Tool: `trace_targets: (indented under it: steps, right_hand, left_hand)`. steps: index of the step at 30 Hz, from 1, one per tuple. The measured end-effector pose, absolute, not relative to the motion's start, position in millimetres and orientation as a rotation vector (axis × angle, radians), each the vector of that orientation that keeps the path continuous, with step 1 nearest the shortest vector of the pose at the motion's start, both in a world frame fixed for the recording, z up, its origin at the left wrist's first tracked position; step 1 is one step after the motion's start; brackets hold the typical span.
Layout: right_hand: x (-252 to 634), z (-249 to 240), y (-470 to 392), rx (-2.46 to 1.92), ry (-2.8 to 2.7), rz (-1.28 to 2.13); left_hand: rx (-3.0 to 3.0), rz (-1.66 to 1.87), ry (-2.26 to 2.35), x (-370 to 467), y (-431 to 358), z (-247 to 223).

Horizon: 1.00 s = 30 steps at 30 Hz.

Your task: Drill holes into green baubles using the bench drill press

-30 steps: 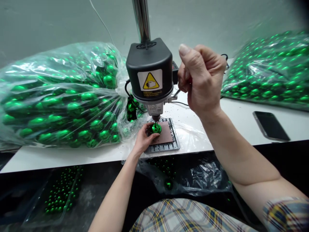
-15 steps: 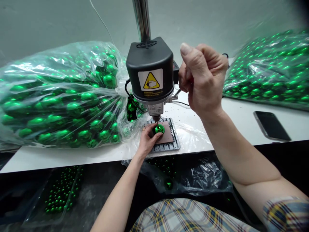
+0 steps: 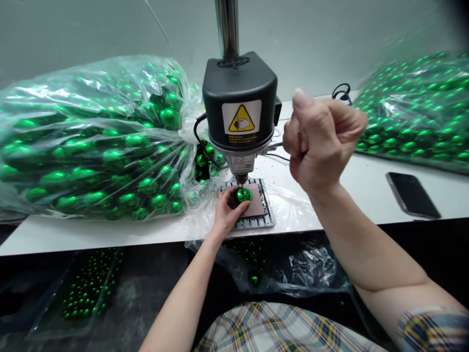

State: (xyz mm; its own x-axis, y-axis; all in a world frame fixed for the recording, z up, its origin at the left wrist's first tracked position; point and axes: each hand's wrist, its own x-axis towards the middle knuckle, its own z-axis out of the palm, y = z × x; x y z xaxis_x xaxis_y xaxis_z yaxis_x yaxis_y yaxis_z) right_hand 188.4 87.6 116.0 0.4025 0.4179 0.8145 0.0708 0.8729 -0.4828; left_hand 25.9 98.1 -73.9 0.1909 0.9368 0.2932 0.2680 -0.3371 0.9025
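My left hand [image 3: 227,209] pinches a shiny green ball [image 3: 245,195] between thumb and fingers. The ball rests on a pinkish-brown pad [image 3: 259,206] on the slotted metal base [image 3: 270,215] of a black drill press [image 3: 240,93]. Directly above the ball is the drill bit [image 3: 242,187], its tip at or in the ball's top; I cannot tell which. To the right of the machine, my right hand [image 3: 324,142] is closed in a fist round the drill press handle [image 3: 275,145]. Only a short metal rod of that handle shows; the fist hides its end.
Large clear bags of green balls [image 3: 91,156] lie left and a similar bag [image 3: 417,112] right. A phone [image 3: 413,194] is on the white table [image 3: 366,195]. Under the table's edge hang plastic sheeting [image 3: 311,266] and a clear bin [image 3: 62,327] holding green balls.
My right fist has come down beside the drill press, with the handle in it. My left hand keeps the ball under the bit. The whole view has shifted slightly.
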Motion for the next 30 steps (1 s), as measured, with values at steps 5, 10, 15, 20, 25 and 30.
trace_targets:
  steps: [5, 10, 15, 20, 25, 30]
  right_hand:
    - [185.6, 99.9, 69.9, -0.504, -1.166, 0.239]
    - [186.9, 84.0, 62.7, -0.495, -1.247, 0.188]
    - [191.3, 67.6, 64.2, -0.459, -1.306, 0.096]
    - [197.7, 55.3, 65.2, -0.355, -1.446, 0.023]
    - [198.7, 54.4, 65.8, -0.298, -1.519, 0.004]
    - [198.1, 47.6, 68.7, -0.247, -1.526, -0.054]
  left_hand:
    - [1.764, 1.177, 1.125, 25.7, 99.2, -76.5]
    - [1.776, 1.162, 1.123, 25.6, 98.9, -76.0]
    - [1.768, 1.163, 1.124, 25.7, 97.8, -74.4]
    - [1.77, 1.17, 1.118, 25.6, 97.6, -74.2]
    - [1.792, 1.161, 1.134, 25.4, 97.3, -72.8]
    - [1.775, 1.161, 1.124, 25.7, 96.2, -70.4]
